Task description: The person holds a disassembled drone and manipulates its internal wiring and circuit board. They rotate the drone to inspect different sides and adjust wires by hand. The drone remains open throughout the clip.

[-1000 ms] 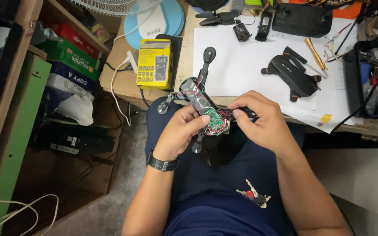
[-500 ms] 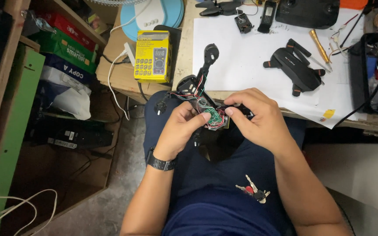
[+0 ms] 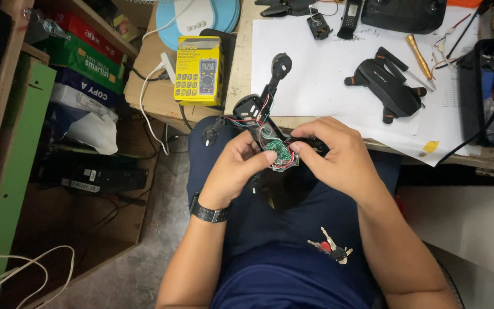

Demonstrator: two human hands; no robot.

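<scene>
Fingertips (image 3: 297, 147) of the right hand (image 3: 338, 157) pinch at the edge of a small green circuit board (image 3: 278, 152) with red and white wires, fingers closed on it. Left hand (image 3: 236, 170) is curled shut around the opened black drone frame (image 3: 258, 114) from the other side, thumb pressed next to the board. Board sits in the frame's middle, held over the lap just below the desk edge; one frame arm with a round motor mount (image 3: 281, 60) sticks up over the white paper sheet (image 3: 315, 80). Black wristwatch (image 3: 208, 213) on the left wrist. On the paper, well apart from the hands, a folded black drone (image 3: 387, 86) and a brass-handled screwdriver (image 3: 418, 54). Yellow boxed multimeter (image 3: 199, 70) lies at the desk's left end. Keys (image 3: 330, 247) rest on the dark blue shirt. Shelf at left holds coloured boxes (image 3: 84, 48).
</scene>
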